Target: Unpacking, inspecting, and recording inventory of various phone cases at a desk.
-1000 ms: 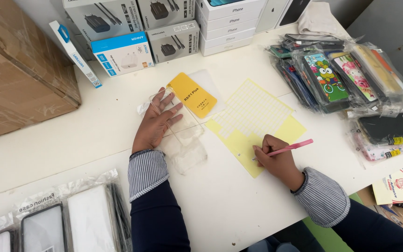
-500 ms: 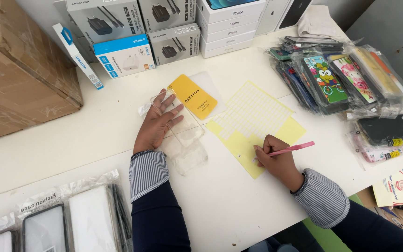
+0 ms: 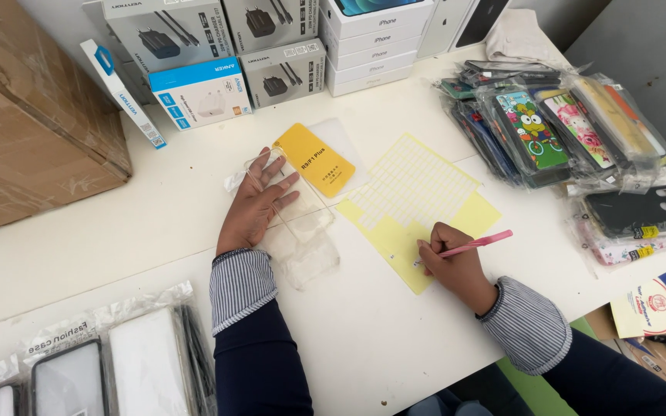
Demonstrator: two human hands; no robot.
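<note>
My left hand lies flat, fingers spread, on a clear phone case in a plastic sleeve at the middle of the white table. A yellow card in a clear sleeve sits just beyond my fingertips. My right hand grips a pink pen, its tip down on a yellow sheet of small labels to the right of the case.
A brown cardboard box stands at the far left. Charger and phone boxes line the back edge. Packaged phone cases are heaped at the right, and more bagged cases lie at the near left.
</note>
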